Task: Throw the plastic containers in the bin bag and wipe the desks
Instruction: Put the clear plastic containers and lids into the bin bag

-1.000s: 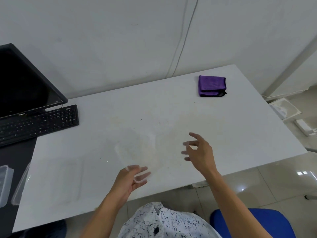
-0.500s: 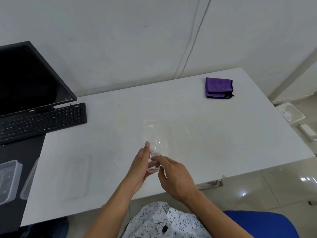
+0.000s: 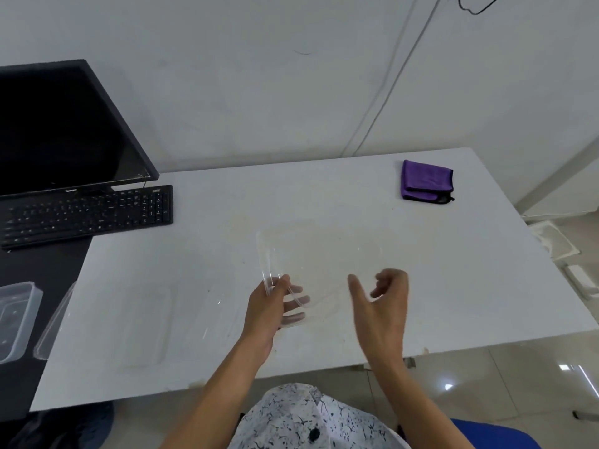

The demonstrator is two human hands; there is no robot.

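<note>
Head view: the left hand [image 3: 270, 307] reaches over the white counter [image 3: 194, 270], with its thumb above and fingers [image 3: 296, 300] below pinching the near-left corner of the clear container [image 3: 321, 254] at mid-counter. The right hand [image 3: 384, 307] hovers just to the right, loosely curled and holding nothing.

I see plain white wall [image 3: 259, 76] ahead, thin cable [image 3: 385, 92] running down it. White desk [image 3: 453, 286] set against wall, black desk [image 3: 42, 264] adjoining on left. Blue chair [image 3: 496, 432] bottom right. Glossy pale tile floor [image 3: 518, 367] catching light glints.
</note>
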